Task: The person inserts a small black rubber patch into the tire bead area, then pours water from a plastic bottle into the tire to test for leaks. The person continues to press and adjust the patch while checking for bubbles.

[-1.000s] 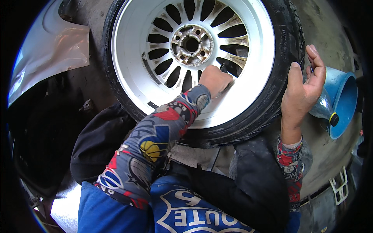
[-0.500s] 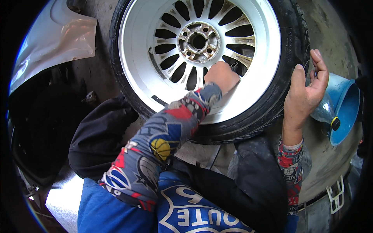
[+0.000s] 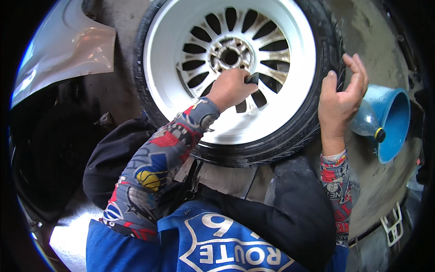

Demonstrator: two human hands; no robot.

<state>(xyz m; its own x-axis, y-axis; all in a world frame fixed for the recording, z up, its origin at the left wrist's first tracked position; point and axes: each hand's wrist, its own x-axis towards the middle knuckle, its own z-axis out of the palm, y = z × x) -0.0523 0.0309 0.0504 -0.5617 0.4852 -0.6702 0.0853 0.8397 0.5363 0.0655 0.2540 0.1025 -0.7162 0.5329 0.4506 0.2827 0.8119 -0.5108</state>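
A silver multi-spoke alloy wheel (image 3: pixel 290 109) with a black tire (image 3: pixel 217 155) lies in front of me, its inner barrel facing up. Brown grime marks the hub (image 3: pixel 247 53) and some spokes. My left hand (image 3: pixel 232 88) is over the spokes just below the hub, fingers closed on a small dark pad (image 3: pixel 252 79); its exact kind cannot be made out. At the tire's right edge is my right hand (image 3: pixel 342 102), thumb and fingers apart, the thumb beside the sidewall. Nothing shows within its grasp.
Right of my right hand, a clear plastic bottle (image 3: pixel 364 120) with a black-and-yellow cap leans by a tipped blue bucket (image 3: pixel 395 127). A silver car body panel (image 3: pixel 77 43) stands at the far left. A white plastic bracket (image 3: pixel 393 226) lies at the lower right.
My left hand has moved leftward and up from the lower right spokes to below the hub; the dark pad now shows. The right hand stays at the tire's edge; the whole view has shifted slightly.
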